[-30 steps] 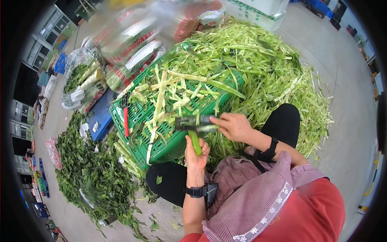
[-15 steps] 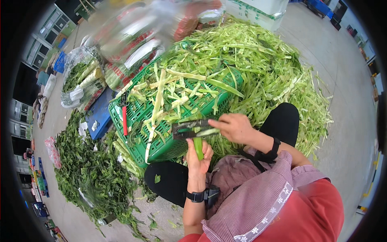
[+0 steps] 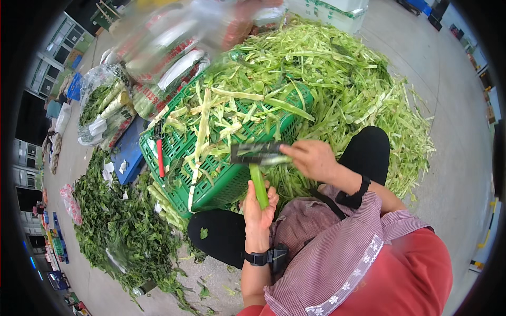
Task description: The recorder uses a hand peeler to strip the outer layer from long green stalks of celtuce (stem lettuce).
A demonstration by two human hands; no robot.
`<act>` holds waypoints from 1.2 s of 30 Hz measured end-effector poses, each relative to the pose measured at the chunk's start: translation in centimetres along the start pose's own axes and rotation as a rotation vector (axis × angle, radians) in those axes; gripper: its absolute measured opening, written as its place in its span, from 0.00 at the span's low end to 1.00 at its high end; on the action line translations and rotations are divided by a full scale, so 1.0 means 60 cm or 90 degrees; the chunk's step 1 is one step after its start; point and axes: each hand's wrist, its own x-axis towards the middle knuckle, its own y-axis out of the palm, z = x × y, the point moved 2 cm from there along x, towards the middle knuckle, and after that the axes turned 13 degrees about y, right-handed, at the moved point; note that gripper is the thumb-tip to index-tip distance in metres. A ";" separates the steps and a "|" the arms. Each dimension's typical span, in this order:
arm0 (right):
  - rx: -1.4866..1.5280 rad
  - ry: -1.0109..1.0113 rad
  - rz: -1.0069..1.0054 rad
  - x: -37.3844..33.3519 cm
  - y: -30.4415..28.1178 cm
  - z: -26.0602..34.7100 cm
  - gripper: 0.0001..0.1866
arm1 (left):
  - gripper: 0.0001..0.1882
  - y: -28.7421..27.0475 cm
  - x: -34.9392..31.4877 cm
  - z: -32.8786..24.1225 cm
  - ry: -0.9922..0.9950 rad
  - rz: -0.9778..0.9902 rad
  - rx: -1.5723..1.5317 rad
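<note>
The left hand (image 3: pixel 259 204) grips the lower part of a short green stalk (image 3: pixel 258 185), its thumb and fingers wrapped round it, while the right hand (image 3: pixel 316 160) grasps a dark, flat, frame-like tool (image 3: pixel 253 154) by its right end. The stalk stands tilted in front of the person, between the two knees, its upper end meeting the tool; motion blur hides the exact contact. Just beyond the hands sits a green plastic crate (image 3: pixel 224 190), its slatted surface strewn with pale peel strips (image 3: pixel 203 126). A red-handled tool (image 3: pixel 160 157) lies near the crate's left edge. To the right and behind spreads a large heap of light green peelings (image 3: pixel 348 95), reaching close to the person's right knee (image 3: pixel 369 152). On the left, a pile of dark green leaves (image 3: pixel 121 221) covers the floor (image 3: pixel 443 105), beside a blue panel (image 3: pixel 128 155). Farther up, a clear plastic bag (image 3: pixel 95 138) holds leafy stalks (image 3: pixel 113 105), and a white box (image 3: pixel 332 20) stands behind the peelings.
</note>
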 end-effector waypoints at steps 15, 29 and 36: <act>0.040 -0.136 0.013 -0.037 -0.010 0.032 0.23 | 0.21 -0.006 -0.003 0.002 0.050 -0.134 0.098; 0.054 -0.109 0.003 -0.035 0.005 0.018 0.20 | 0.17 -0.031 0.001 0.005 0.006 0.024 0.048; 0.044 0.028 0.029 -0.030 -0.004 -0.011 0.22 | 0.20 -0.019 -0.003 -0.006 0.054 0.001 0.023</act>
